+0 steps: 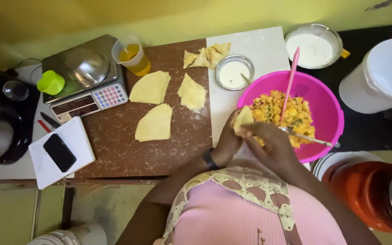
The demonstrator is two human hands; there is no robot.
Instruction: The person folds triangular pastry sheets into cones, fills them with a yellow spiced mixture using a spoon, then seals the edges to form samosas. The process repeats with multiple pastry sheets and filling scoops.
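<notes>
My left hand (228, 140) holds a folded yellow pastry cone (243, 119) at the near rim of a pink bowl (330, 106) of yellow filling. My right hand (271, 143) is closed around the handle of a metal spoon (311, 139) whose handle juts out over the bowl's near rim, and its fingers also touch the cone. A pink spatula (291, 77) stands in the filling. Stacks of cut pastry sheets (154, 122) lie on the brown board (114, 145), and folded triangles (207, 56) rest at the far edge.
A small glass bowl of white paste (234, 72) and a larger bowl of white flour (313, 46) sit behind the pink bowl. A kitchen scale (85, 79), a cup of oil (132, 56), a notebook with a phone (60, 152), a white bucket (382, 77) and an orange container (364, 195) surround the work area.
</notes>
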